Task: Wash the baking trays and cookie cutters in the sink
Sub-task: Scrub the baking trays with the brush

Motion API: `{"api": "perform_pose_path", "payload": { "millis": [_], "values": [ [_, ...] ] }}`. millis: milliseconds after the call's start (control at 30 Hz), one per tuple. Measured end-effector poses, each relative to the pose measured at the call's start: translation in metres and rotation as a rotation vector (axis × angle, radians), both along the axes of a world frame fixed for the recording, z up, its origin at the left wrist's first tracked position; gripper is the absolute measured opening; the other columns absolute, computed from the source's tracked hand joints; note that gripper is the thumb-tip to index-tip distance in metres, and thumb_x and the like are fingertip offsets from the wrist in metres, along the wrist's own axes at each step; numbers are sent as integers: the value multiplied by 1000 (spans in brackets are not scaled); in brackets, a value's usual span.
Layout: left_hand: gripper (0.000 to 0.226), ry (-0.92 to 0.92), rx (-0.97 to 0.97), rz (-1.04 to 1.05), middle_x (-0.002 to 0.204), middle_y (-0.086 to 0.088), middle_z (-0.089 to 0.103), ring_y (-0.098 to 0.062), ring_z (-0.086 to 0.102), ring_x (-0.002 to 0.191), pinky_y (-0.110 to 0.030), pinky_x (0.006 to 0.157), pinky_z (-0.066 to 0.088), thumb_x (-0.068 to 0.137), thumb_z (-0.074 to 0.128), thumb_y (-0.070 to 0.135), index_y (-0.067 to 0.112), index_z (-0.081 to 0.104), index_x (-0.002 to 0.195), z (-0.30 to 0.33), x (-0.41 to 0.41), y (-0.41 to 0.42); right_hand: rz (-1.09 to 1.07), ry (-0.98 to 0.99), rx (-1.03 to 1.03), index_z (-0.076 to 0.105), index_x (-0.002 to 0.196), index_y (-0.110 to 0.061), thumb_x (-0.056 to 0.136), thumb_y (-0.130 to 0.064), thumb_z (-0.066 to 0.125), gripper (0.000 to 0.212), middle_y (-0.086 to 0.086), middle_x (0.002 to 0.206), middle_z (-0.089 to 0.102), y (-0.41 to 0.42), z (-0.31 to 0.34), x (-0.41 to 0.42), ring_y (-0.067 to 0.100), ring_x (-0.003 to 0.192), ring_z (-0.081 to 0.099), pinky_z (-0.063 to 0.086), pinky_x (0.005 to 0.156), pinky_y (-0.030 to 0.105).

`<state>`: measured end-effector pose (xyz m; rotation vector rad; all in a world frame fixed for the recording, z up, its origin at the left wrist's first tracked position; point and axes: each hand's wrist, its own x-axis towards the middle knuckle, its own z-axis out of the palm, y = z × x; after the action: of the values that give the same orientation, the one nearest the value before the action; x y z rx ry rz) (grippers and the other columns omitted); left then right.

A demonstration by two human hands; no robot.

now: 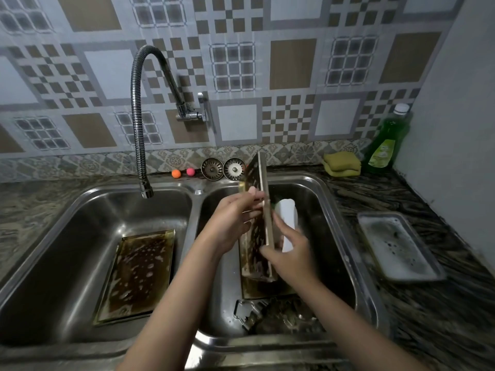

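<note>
Over the right basin (332,210) a gold baking tray (258,210) stands on edge, flecked with suds. My left hand (235,223) grips its left face near the top. My right hand (292,253) holds a white sponge (288,218) against the tray's right side. Beneath it another tray (257,290) lies partly hidden on the basin floor. Metal cookie cutters (254,314) sit at the basin's front. A soapy gold tray (136,274) lies flat in the left basin (67,236). A foamy silver tray (399,245) rests on the counter to the right.
A flexible metal faucet (139,145) hangs over the left basin. Two sink strainers (223,168), an orange ball (176,173) and a pink ball (190,171) line the back ledge. A yellow cloth (342,164) and green dish soap bottle (385,145) stand at the back right.
</note>
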<state>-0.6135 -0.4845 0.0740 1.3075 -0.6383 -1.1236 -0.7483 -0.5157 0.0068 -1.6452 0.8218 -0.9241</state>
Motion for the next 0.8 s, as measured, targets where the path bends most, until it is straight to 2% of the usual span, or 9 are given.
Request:
{"api": "perform_pose_path", "payload": {
  "millis": [100,200,267,333,433,533,600,667,800],
  "values": [
    [21,-50,-43,60,92,-3,72,-13,68,86,-17,66,52,93,55,29,17,71,96,-3,7,6,-148,-114,58,59,117,-41,73,11,61,68,-22,86,56,-3,5,-3,-8,87,55,39,92,5],
    [11,-395,117,257,111,-3,66,-18,61,104,-32,90,52,91,60,29,25,67,99,-28,21,22,-130,-112,82,64,106,-42,78,11,59,61,-9,72,49,-8,4,-8,-3,63,45,41,79,9],
    [21,-519,246,308,128,-4,54,-20,53,117,-43,101,45,90,61,33,27,63,110,-52,29,43,-124,-133,75,67,102,-40,79,12,59,57,-9,67,46,-7,1,-11,-2,58,43,42,69,12],
    [17,-381,244,338,126,-6,57,-22,55,116,-41,94,49,91,60,25,27,65,107,-71,34,64,-126,-176,111,69,99,-39,80,13,57,57,-12,74,56,-8,0,-11,-6,61,52,44,64,9],
    [22,-114,183,334,114,-7,66,-22,64,104,-31,76,53,93,55,9,23,69,102,-88,38,88,-95,-192,133,70,101,-37,80,13,57,55,-13,93,68,-10,0,-6,-11,79,61,47,69,6],
    [32,85,116,371,106,-7,72,-22,69,95,-30,67,57,92,51,-1,20,74,98,-95,46,101,-23,-178,147,70,105,-36,82,9,59,52,-7,111,66,-9,-1,1,-1,107,58,51,78,11],
    [36,133,105,411,98,-7,74,-20,72,86,-27,61,57,91,50,-4,20,76,92,-99,57,109,34,-165,153,69,106,-38,85,2,63,46,-10,112,68,-8,-1,8,0,111,58,50,92,21],
    [37,129,132,448,96,-8,75,-20,73,84,-26,60,57,92,49,-5,21,76,92,-104,74,122,55,-159,156,69,103,-42,86,-5,65,41,-17,111,67,-6,-1,14,1,111,59,49,97,30],
    [38,101,192,560,93,-9,75,-20,73,81,-29,59,57,91,49,-5,22,76,94,-119,128,161,65,-145,145,70,104,-42,86,-9,66,38,1,118,65,-5,-8,24,18,111,60,49,98,43]
  ]
}}
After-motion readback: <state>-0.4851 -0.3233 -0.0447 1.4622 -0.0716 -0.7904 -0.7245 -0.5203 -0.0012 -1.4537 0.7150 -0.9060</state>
